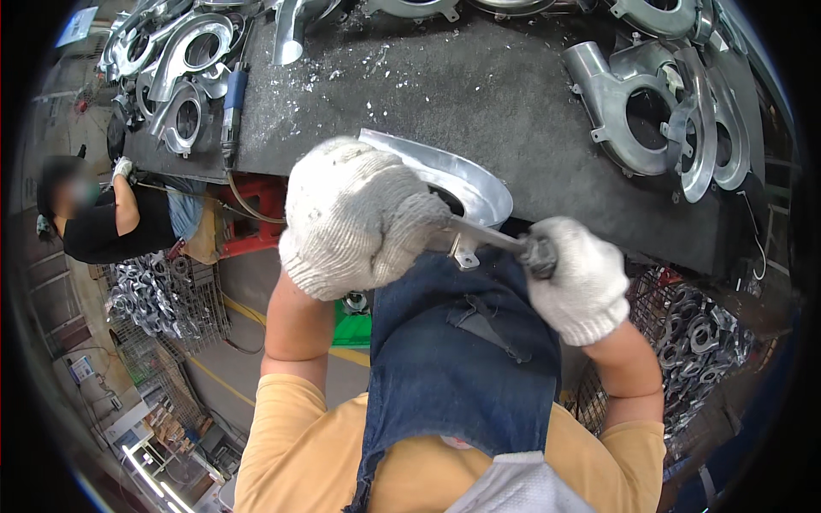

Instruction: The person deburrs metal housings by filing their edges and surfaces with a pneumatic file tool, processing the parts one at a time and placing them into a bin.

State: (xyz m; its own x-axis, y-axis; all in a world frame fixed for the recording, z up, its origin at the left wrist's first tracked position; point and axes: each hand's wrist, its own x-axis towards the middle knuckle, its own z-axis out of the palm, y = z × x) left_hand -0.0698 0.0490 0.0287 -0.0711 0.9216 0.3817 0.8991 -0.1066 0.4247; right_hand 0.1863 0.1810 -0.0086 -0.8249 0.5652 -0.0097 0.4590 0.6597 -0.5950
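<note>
A white knitted glove covers my left hand (363,222), whose fingers are wrapped around a shiny metal casting (481,184) with a round opening. The casting is tilted at the near edge of the bench, and the glove hides much of it. In my right hand (586,282), also gloved, is the dark handle of a flat metal file (489,235). Its blade points left across the near side of the casting, by a small lug (464,257). The blade's tip is hidden at my left glove.
More castings (629,115) lie at the right of the dark bench (410,81), others at the far left (184,115). A blue-handled tool (233,107) with a hose lies at left. Wire baskets of parts flank me. Another person (128,214) works at left.
</note>
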